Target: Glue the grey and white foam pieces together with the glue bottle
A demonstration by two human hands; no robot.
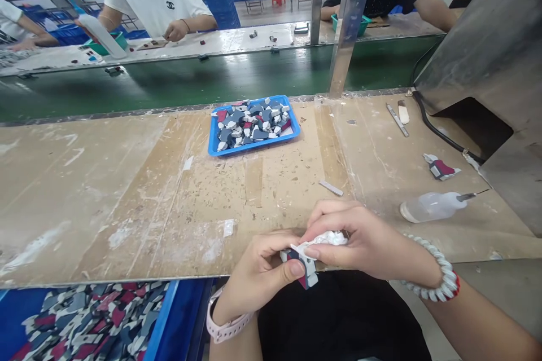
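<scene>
Over the table's front edge, my left hand (266, 271) grips a small grey, white and dark red plastic piece (305, 272) between thumb and fingers. My right hand (351, 237) pinches a crumpled white cloth or tissue (328, 240), whose end touches the top of the piece. Part of the piece is hidden behind my left thumb. A similar piece (441, 168) lies on the table to the right. Near my right wrist, a clear squeeze bottle (432, 206) with a thin needle tip lies on its side.
A blue tray (212, 145) full of such pieces stands ahead, near a green conveyor (169, 87). A blue bin (169, 304) of more pieces sits lower left. A knife-like tool (397, 120) and a grey strip (331, 188) lie rightward. A metal post (342, 51) rises ahead; co-workers sit opposite.
</scene>
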